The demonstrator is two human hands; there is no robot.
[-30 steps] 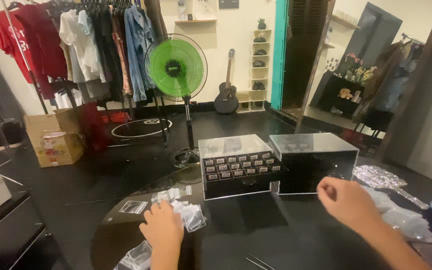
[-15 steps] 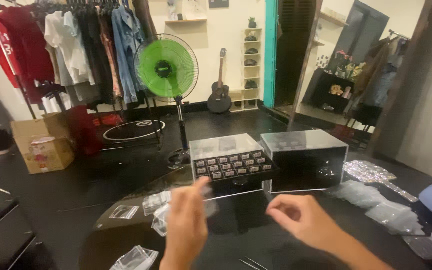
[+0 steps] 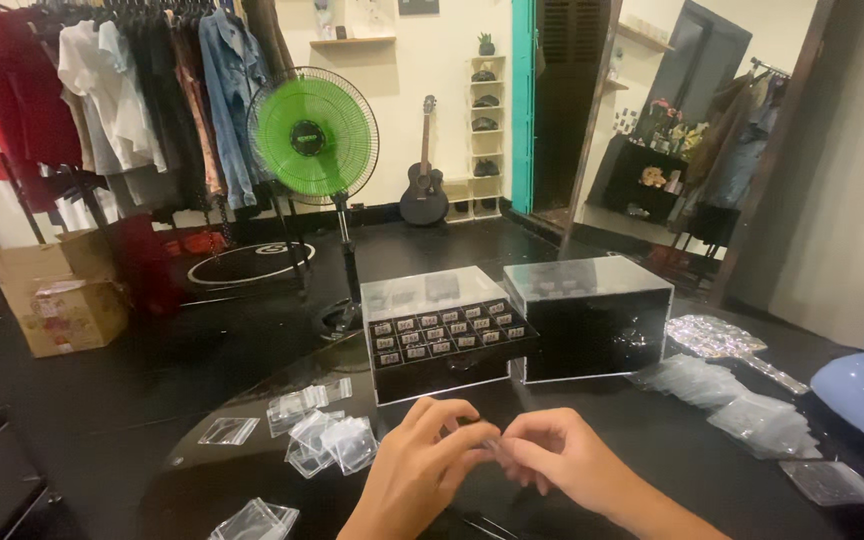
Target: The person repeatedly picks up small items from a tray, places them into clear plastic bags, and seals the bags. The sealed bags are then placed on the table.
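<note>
My left hand (image 3: 420,462) and my right hand (image 3: 553,458) meet over the near part of a dark glass table (image 3: 652,440). Their fingertips pinch one small clear thing (image 3: 493,446) between them; it is too small to name. Just behind the hands stands a clear acrylic drawer box (image 3: 444,330) with its top drawer pulled out, showing rows of small labelled compartments. A second clear box (image 3: 592,315) stands to its right.
Small clear plastic bags (image 3: 327,440) lie left of my hands, and more bags (image 3: 732,400) lie at the right. A glittery hand mirror (image 3: 727,345), a green standing fan (image 3: 317,135), a clothes rack (image 3: 102,90), a cardboard box (image 3: 57,290) and a guitar (image 3: 424,180) are around.
Both hands have come together in front of the drawer box: the left rose off the bags at the left, the right moved in from the right. The camera has shifted slightly.
</note>
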